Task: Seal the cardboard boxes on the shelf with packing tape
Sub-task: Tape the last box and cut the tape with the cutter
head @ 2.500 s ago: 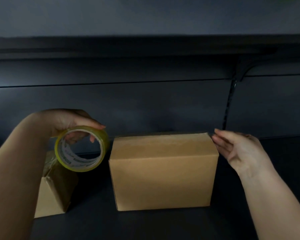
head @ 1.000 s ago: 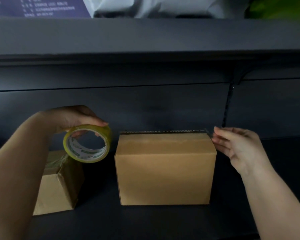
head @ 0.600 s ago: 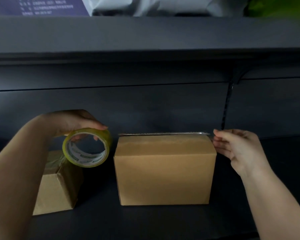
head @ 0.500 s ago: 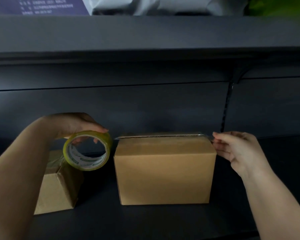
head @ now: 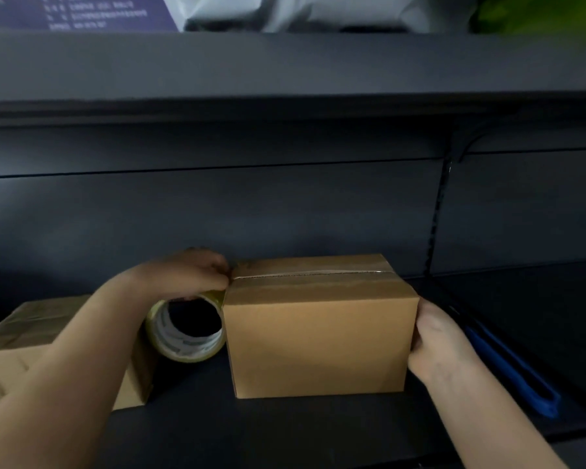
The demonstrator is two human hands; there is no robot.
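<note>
Your left hand [head: 197, 275] curls over the tape roll [head: 186, 328], pressed against the left end of the cardboard box [head: 318, 340] at mid-shelf [head: 285, 431]; tape spans its top seam. Your right hand [head: 437, 343] braces the right end, thumb in front, other fingers hidden. If that brace slips, the box could skid and the strip wrinkle or lift

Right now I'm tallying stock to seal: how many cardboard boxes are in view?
2. One box stands mid-shelf between both hands; a second box sits at the left, partly behind the left forearm. Others may lie out of frame.
</note>
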